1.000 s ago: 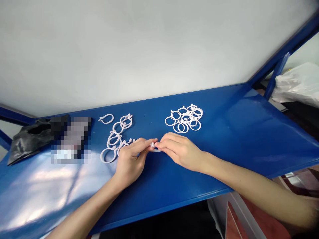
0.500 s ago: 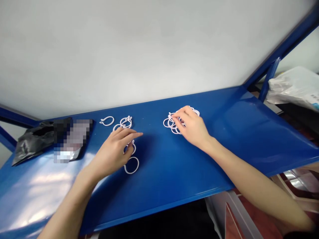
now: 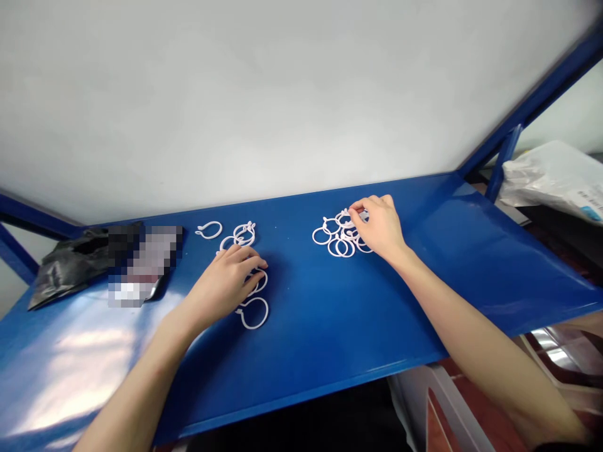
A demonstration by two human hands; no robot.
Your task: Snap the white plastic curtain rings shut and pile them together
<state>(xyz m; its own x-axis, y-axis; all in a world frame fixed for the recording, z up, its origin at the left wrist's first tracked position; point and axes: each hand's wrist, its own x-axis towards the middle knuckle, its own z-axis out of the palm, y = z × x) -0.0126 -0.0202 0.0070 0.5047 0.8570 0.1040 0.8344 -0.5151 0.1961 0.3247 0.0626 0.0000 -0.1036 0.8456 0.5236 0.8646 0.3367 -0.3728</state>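
Observation:
White plastic rings with small knobbed ends, like curtain rings, lie in two groups on the blue table (image 3: 301, 326). At the left group, my left hand (image 3: 223, 279) rests low over several rings, thumb and index finger closed at a ring (image 3: 264, 280). Part of that ring is hidden under the fingers. One more ring (image 3: 254, 313) lies just nearer to me, and a single ring (image 3: 210, 230) lies apart at the far left. My right hand (image 3: 379, 226) pinches a ring at the back of the overlapping pile of rings (image 3: 340, 247), covering its right side.
A black plastic bag (image 3: 66, 267) and a flat, blurred-out packet (image 3: 146, 257) lie on the table's left. Behind stands a pale wall (image 3: 282, 100). Blue frame bars (image 3: 504, 160) rise at the right, with a plastic-wrapped bundle (image 3: 551, 179) beyond. A grey bin (image 3: 438, 402) is below the front edge.
My left index finger has curled down toward the thumb. My right hand has moved slightly right and back, uncovering more of the pile, whose rings are more spread. The view has shifted slightly.

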